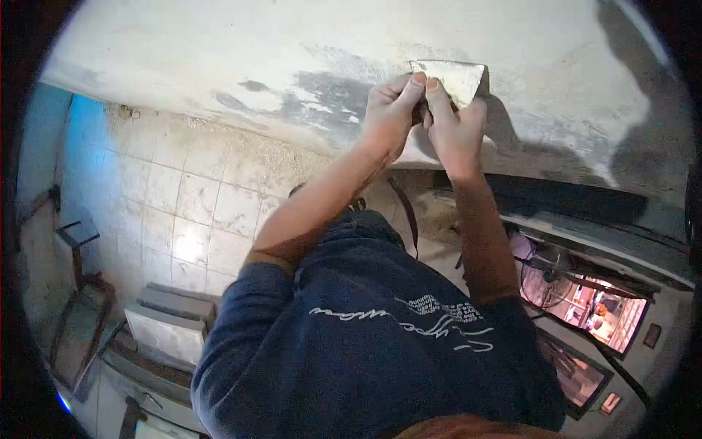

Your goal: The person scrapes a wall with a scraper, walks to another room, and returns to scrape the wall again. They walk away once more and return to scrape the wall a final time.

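Against the wall (219, 44), right beside the dark grey patch (329, 95): putty knife (462, 82), broad blade angled up and away from the body.
Left hand (389, 117): between patch and blade, thumb laid over the near end of the blade, curled fingers pinching from beneath.
Right hand (459, 135): farther right of the patch, also closed on the knife, thumb upright beside the left one.
Blade: best kept at a low, constant tilt, with even pressure from both thumbs to avoid gouging with a corner; fingertips better well back from the edge.
Forearms: best moved together, in short, controlled strokes, with wrists firm.
Handle: hidden behind the fingers; exact grip beneath impossible to make out.
Blade edge: near the wall, but true contact hard to tell.
Shadow (504, 124): right of the patch, darkening the wall texture beside the blade.
Tiled floor (197, 183): below and left of the patch, partly cut off by the forearm.
Far right, below the patch: pink-lit opening (599, 314), contents too small to name.
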`<state>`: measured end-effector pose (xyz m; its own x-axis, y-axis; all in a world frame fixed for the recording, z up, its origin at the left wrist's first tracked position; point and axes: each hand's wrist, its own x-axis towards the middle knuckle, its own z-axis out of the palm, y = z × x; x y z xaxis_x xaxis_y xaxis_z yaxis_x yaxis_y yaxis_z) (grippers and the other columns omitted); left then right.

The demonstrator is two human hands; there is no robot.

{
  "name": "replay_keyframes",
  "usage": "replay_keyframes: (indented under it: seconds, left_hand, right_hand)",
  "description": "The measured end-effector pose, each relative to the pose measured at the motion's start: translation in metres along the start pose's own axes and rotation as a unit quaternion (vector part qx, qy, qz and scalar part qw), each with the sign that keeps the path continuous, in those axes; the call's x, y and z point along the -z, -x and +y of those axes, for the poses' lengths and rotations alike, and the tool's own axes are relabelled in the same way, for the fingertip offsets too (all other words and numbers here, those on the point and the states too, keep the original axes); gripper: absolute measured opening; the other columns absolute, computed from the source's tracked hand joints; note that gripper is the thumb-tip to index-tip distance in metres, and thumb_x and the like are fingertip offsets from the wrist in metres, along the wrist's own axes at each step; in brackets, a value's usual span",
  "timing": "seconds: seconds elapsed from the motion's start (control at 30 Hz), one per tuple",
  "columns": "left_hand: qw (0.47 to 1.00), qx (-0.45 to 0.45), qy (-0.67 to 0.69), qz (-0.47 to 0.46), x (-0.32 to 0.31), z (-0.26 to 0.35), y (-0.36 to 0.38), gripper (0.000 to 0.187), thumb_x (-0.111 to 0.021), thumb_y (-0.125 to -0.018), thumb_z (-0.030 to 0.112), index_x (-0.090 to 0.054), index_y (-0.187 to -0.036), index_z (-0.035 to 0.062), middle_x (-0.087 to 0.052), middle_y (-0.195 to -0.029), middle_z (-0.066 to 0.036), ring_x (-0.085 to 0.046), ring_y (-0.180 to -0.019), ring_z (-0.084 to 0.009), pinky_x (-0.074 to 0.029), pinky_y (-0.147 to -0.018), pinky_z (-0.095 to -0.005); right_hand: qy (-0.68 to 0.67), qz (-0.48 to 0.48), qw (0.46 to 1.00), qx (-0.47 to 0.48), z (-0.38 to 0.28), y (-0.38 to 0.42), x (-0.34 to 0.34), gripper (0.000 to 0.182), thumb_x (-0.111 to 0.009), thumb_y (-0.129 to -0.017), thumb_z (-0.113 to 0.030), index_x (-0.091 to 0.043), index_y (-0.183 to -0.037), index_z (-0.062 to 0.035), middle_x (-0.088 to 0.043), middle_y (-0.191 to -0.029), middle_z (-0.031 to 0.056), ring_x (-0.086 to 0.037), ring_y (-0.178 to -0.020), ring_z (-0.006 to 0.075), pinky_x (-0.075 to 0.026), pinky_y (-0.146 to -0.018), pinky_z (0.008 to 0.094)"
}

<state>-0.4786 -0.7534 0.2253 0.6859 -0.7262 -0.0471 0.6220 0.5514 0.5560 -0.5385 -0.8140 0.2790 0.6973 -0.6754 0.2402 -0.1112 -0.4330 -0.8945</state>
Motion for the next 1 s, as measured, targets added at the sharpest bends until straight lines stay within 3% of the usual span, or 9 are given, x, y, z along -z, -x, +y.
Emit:
replay_keyframes:
  seconds: [0.23,0.3,0.37,0.5,0.57,0.7,0.77,0.9,1.0]
  left_hand:
    - [0.998,0.007,0.022,-0.056,0.001,0.004,-0.004,0.028,-0.052,-0.095,0.023,-0.062,-0.081,0.0011,-0.056,-0.066,-0.002,-0.051,-0.054,-0.0089,-0.041,-0.05,-0.022]
    - [1.0,-0.01,0.016,-0.015,-0.003,-0.01,0.003,0.028,-0.052,-0.094,0.024,-0.062,-0.081,0.0015,-0.056,-0.065,-0.001,-0.051,-0.054,-0.0086,-0.04,-0.049,-0.0217]
    - [0.999,0.017,-0.033,0.001,-0.003,-0.014,-0.005,0.028,-0.053,-0.094,0.025,-0.062,-0.083,0.0013,-0.057,-0.067,-0.003,-0.051,-0.055,-0.0092,-0.041,-0.05,-0.0224]
    - [0.999,-0.018,0.009,-0.033,-0.001,0.017,-0.003,0.028,-0.052,-0.095,0.025,-0.062,-0.082,0.0023,-0.06,-0.069,-0.004,-0.052,-0.055,-0.0098,-0.042,-0.051,-0.0235]
    - [0.999,0.014,0.03,-0.03,-0.003,0.012,0.001,0.028,-0.052,-0.095,0.024,-0.062,-0.081,0.0023,-0.06,-0.068,-0.004,-0.052,-0.054,-0.0096,-0.042,-0.05,-0.0235]
    - [1.0,0.007,0.022,-0.011,-0.002,0.02,-0.004,0.026,-0.054,-0.093,0.02,-0.061,-0.075,0.0028,-0.058,-0.064,-0.003,-0.051,-0.053,-0.0091,-0.042,-0.049,-0.0226]
    - [0.999,-0.029,0.041,0.006,-0.004,0.018,-0.003,0.025,-0.055,-0.093,0.02,-0.06,-0.075,0.0027,-0.058,-0.065,-0.003,-0.051,-0.053,-0.009,-0.042,-0.049,-0.0225]
    - [0.997,0.036,-0.048,-0.042,0.005,0.0,-0.007,0.028,-0.05,-0.096,0.025,-0.062,-0.081,0.003,-0.059,-0.069,-0.003,-0.054,-0.055,-0.0104,-0.044,-0.051,-0.0236]
    - [0.999,0.002,-0.032,-0.042,0.006,0.011,-0.01,0.03,-0.051,-0.095,0.027,-0.061,-0.08,0.0031,-0.059,-0.068,-0.003,-0.054,-0.055,-0.0102,-0.044,-0.051,-0.0236]
  right_hand:
    - [0.036,-0.033,0.997,-0.055,-0.007,-0.001,0.004,0.021,-0.058,-0.089,-0.016,-0.064,-0.08,0.0029,-0.056,-0.057,0.0002,-0.051,-0.049,0.0061,-0.037,-0.043,0.025]
    - [0.029,-0.006,1.0,0.001,0.005,0.006,0.008,0.021,-0.058,-0.089,-0.015,-0.064,-0.08,0.0025,-0.057,-0.058,-0.0002,-0.051,-0.049,0.006,-0.037,-0.043,0.0246]
    - [-0.024,0.028,0.998,-0.041,-0.003,0.003,0.008,0.022,-0.058,-0.089,-0.016,-0.064,-0.078,0.0022,-0.056,-0.056,0.0,-0.051,-0.049,0.0062,-0.037,-0.043,0.0247]
    - [0.033,-0.003,0.997,0.076,-0.001,-0.007,-0.01,0.021,-0.059,-0.088,-0.016,-0.065,-0.08,0.003,-0.059,-0.062,0.001,-0.051,-0.051,0.0058,-0.038,-0.044,0.0253]
    - [-0.035,-0.008,0.999,-0.012,-0.002,0.004,-0.003,0.02,-0.059,-0.088,-0.014,-0.066,-0.081,0.003,-0.059,-0.063,0.0004,-0.051,-0.051,0.0057,-0.038,-0.044,0.0241]
    - [-0.053,0.002,0.998,-0.014,-0.015,-0.002,-0.012,0.017,-0.059,-0.088,-0.012,-0.066,-0.087,0.003,-0.06,-0.065,0.0006,-0.051,-0.052,0.0054,-0.038,-0.045,0.0229]
    - [0.041,-0.008,0.999,0.028,-0.01,-0.004,-0.009,0.017,-0.059,-0.088,-0.012,-0.067,-0.088,0.002,-0.06,-0.066,0.0015,-0.051,-0.051,0.0052,-0.038,-0.045,0.0217]
    - [-0.002,0.021,0.998,-0.051,0.001,0.003,0.002,0.019,-0.059,-0.089,-0.014,-0.066,-0.088,0.0037,-0.061,-0.065,0.0013,-0.05,-0.051,0.0061,-0.038,-0.046,0.0243]
    - [-0.014,0.005,1.0,-0.005,0.003,-0.007,-0.008,0.019,-0.059,-0.09,-0.015,-0.066,-0.087,0.0031,-0.059,-0.064,0.0006,-0.049,-0.051,0.005,-0.037,-0.045,0.0235]
